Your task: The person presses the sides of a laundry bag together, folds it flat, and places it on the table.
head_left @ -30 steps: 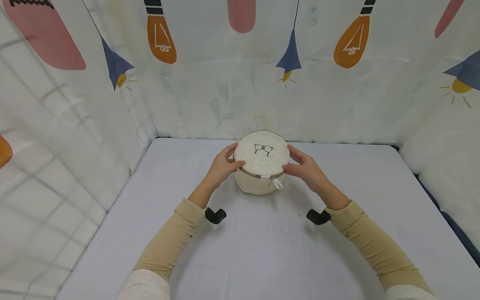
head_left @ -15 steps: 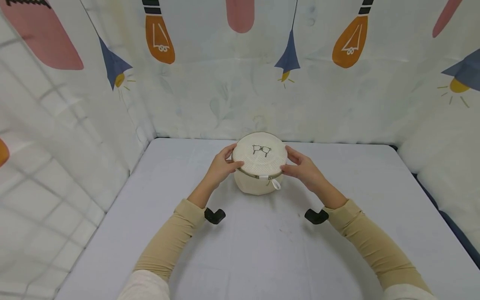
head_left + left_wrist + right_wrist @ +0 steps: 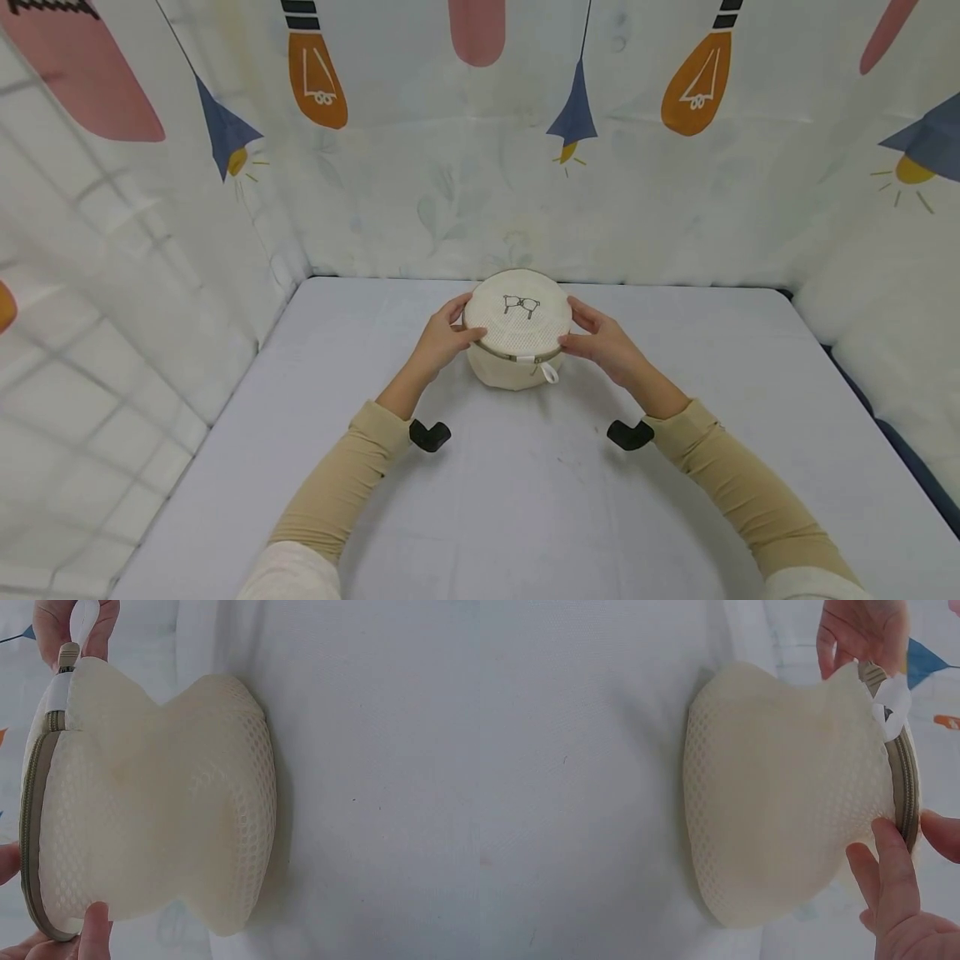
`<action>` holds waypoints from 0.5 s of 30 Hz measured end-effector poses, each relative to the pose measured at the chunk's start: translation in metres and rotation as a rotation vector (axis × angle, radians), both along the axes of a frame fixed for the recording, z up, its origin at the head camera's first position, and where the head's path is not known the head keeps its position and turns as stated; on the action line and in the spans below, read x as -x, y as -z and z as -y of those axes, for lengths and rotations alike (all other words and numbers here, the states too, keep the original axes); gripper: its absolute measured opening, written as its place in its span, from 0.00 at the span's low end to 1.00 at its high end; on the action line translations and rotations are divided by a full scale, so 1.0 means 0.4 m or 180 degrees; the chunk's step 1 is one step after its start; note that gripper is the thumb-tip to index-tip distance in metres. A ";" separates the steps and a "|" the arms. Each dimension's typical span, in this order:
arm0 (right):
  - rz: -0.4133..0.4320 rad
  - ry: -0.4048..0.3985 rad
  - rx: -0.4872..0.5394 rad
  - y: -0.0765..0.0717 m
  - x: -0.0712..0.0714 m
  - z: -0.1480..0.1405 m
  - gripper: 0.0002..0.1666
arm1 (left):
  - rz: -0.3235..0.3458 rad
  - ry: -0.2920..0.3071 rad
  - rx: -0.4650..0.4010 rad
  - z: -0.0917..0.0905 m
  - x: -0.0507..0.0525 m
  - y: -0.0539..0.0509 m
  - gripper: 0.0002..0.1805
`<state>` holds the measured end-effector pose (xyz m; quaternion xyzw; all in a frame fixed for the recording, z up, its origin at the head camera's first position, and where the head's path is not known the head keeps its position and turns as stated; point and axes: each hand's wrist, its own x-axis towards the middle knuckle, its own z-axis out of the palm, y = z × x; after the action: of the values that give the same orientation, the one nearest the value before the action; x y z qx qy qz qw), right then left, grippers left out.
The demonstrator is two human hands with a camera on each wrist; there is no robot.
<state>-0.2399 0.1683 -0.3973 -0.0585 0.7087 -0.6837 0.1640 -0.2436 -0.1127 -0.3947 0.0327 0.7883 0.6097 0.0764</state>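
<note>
A cream mesh laundry bag (image 3: pixel 517 333), round and drum-shaped, stands upright at the back middle of the table. Its flat top carries a line drawing of glasses. Around the top rim runs an olive-brown zipper (image 3: pixel 31 802), and a white loop tab (image 3: pixel 551 372) hangs at the front. My left hand (image 3: pixel 438 337) pinches the rim on the left, thumb on top and fingers at the side. On the right, my right hand (image 3: pixel 611 346) pinches the rim the same way. In both wrist views the soft side wall sags inward between top and base.
A white cloth covers the table (image 3: pixel 525 500). Behind it hangs a white curtain (image 3: pixel 390 192) printed with lamps and bulbs, close to the bag's far side. More curtain walls stand left and right. A black wrist mount (image 3: pixel 430 436) sticks out from each sleeve.
The bag's top has sunk slightly, with both hands lowering along with it. The whole scene has shifted a little to the left in the head view. Both grips stay the same.
</note>
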 end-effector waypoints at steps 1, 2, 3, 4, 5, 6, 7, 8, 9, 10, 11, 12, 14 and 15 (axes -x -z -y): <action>0.0002 0.0002 -0.0018 0.002 0.001 0.000 0.50 | 0.0001 0.0003 0.0001 0.001 0.000 0.002 0.43; 0.0001 -0.0003 -0.0027 0.004 0.002 0.000 0.50 | 0.0003 0.0003 -0.0003 0.002 0.000 0.004 0.43; -0.0005 -0.0006 -0.0044 0.005 0.003 0.000 0.50 | 0.0004 0.0002 -0.0006 0.002 0.000 0.006 0.43; 0.0006 0.0002 -0.0049 0.006 0.003 0.000 0.50 | 0.0000 0.0001 -0.0004 0.003 0.000 0.007 0.43; 0.0002 -0.0001 -0.0058 0.007 0.004 0.001 0.50 | -0.0003 0.0000 -0.0003 0.003 0.001 0.009 0.43; 0.0006 0.0004 -0.0065 0.008 0.004 0.001 0.50 | -0.0006 -0.0002 0.0001 0.003 0.001 0.010 0.43; 0.0018 0.0006 -0.0056 0.008 0.005 0.002 0.50 | -0.0015 0.0000 0.0004 0.004 0.001 0.011 0.43; 0.0026 0.0001 -0.0051 0.007 0.005 0.003 0.50 | -0.0023 0.0001 0.0009 0.004 0.001 0.012 0.43; 0.0033 -0.0005 -0.0041 0.007 0.005 0.004 0.50 | -0.0030 0.0002 0.0011 0.004 0.002 0.013 0.43; 0.0053 -0.0002 -0.0025 0.007 0.006 0.005 0.50 | -0.0037 0.0007 0.0012 0.005 0.002 0.014 0.43; 0.0073 0.0003 -0.0012 0.008 0.007 0.005 0.51 | -0.0042 0.0013 0.0014 0.005 0.002 0.014 0.43; 0.0094 0.0005 0.0003 0.007 0.006 0.006 0.51 | -0.0047 0.0017 0.0015 0.005 0.002 0.015 0.43; 0.0110 -0.0007 0.0007 0.008 0.008 0.005 0.51 | -0.0050 0.0025 0.0013 0.005 0.002 0.017 0.43; 0.0123 0.0000 0.0009 0.007 0.008 0.005 0.51 | -0.0049 0.0029 0.0005 0.005 0.003 0.018 0.43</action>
<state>-0.2430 0.1664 -0.4003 -0.0455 0.7044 -0.6857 0.1775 -0.2446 -0.1148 -0.4018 0.0409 0.7892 0.6084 0.0731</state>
